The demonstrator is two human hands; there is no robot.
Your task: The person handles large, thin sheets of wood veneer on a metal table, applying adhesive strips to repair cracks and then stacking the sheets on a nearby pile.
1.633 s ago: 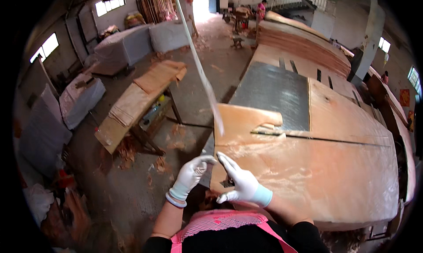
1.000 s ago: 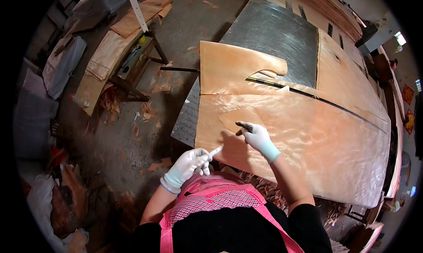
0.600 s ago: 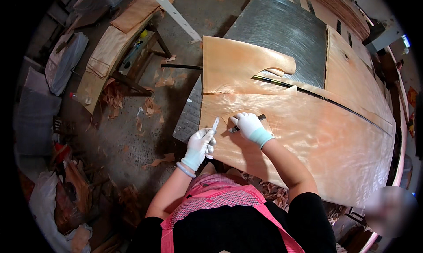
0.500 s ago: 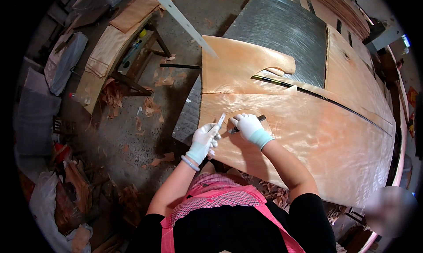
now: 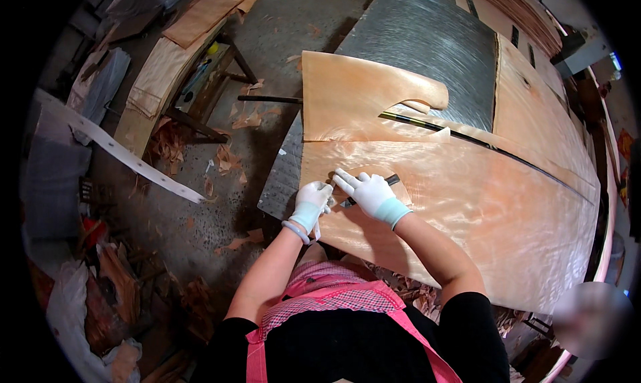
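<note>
My left hand (image 5: 312, 203), in a white glove with a pale green cuff, is closed at the near left edge of the wood veneer sheet (image 5: 467, 209). A small white piece (image 5: 317, 232) hangs below its fingers; what the fingertips pinch is hidden. My right hand (image 5: 372, 195), gloved alike, lies over the veneer, two fingers stretched toward my left fingertips. Beneath its palm a slim dark tool (image 5: 392, 180) is held, sticking out on both sides; its kind is not plain. A rounded veneer patch (image 5: 403, 193) lies under the right hand.
A curled veneer piece (image 5: 360, 89) and a long black strip (image 5: 454, 133) lie farther back, beside a dark scratched board (image 5: 427, 49). A white strip with holes (image 5: 133, 157) hangs at left. A bench (image 5: 150, 83) with veneer stands far left; scraps litter the floor (image 5: 220, 229).
The white strip between my left fingers no longer shows against the veneer. My right index and middle fingers have stretched out leftward. The holed strip has swung from top centre to the left.
</note>
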